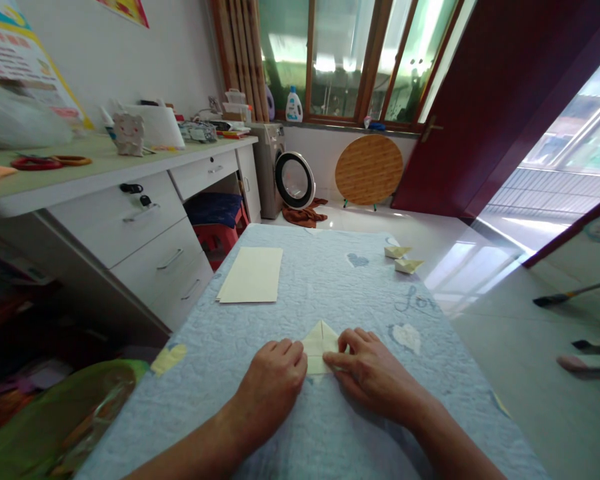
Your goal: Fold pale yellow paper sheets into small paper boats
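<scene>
A small pale yellow sheet of folded paper (316, 345) lies on the table between my hands, its top coming to a point and creases running across it. My left hand (276, 375) is closed on its left edge, with the fingers curled and the thumb hidden. My right hand (366, 368) is closed too, gripping the right edge with bent fingers and the index fingertip on the paper's face. Beyond my left hand lies a stack of pale yellow paper sheets (253, 275). Two small folded paper boats (408, 266) sit at the far right of the table.
A light blue quilted cloth (325, 280) covers the table. To the left stands a white desk (125, 223) with drawers, scissors (37, 162) on top. A green basin (105, 380) is by the table's near left edge. Behind are a washing machine (267, 163) and a round wooden tabletop (369, 170).
</scene>
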The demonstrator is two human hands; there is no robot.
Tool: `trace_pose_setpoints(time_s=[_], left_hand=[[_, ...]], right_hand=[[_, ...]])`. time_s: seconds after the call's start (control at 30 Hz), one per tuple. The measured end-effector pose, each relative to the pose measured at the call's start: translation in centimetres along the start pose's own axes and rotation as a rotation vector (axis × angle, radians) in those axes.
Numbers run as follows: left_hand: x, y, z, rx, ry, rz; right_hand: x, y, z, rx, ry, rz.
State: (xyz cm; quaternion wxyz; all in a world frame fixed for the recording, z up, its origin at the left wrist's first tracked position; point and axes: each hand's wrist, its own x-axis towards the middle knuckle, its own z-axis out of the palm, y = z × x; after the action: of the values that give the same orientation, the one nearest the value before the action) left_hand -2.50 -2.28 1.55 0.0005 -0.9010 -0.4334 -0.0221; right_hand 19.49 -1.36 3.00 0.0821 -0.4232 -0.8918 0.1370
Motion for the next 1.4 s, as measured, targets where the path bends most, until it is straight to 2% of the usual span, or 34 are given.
trace_pose_setpoints(time_s=[0.3, 0.67, 0.8, 0.93, 1.0, 1.2, 1.4], left_hand=[[-0.3, 0.9, -1.0, 0.051, -0.164, -0.104], [-0.4, 1.5, -1.3, 0.04, -0.174, -0.194], [-0.2, 0.9, -1.2, -0.013, -0.132, -0.213], [0.2, 0.0, -1.1, -0.055, -0.039, -0.243], [0.5, -0.4, -1.0, -0.082, 0.012, -0.251], [1.2, -0.7, -0.1, -0.322, 0.169, -0.266], [1.9, -1.1, 1.5, -0.554, 0.213, -0.187]], right_hand=[[-1.2, 2.5, -2.1, 0.08, -0.076, 0.071], [-1.6, 3.8, -2.6, 0.193, -0.079, 0.094], [-1.4, 4.1, -2.1, 0.27, -0.02, 0.096], [-0.6, 3.6, -0.4, 0.232, 0.199, 0.229], [-0.1, 3.1, 0.5, 0.192, 0.247, 0.272], [0.8, 1.8, 1.8, 0.145, 0.217, 0.339], [1.0, 1.9, 1.7, 0.255, 0.24, 0.32]])
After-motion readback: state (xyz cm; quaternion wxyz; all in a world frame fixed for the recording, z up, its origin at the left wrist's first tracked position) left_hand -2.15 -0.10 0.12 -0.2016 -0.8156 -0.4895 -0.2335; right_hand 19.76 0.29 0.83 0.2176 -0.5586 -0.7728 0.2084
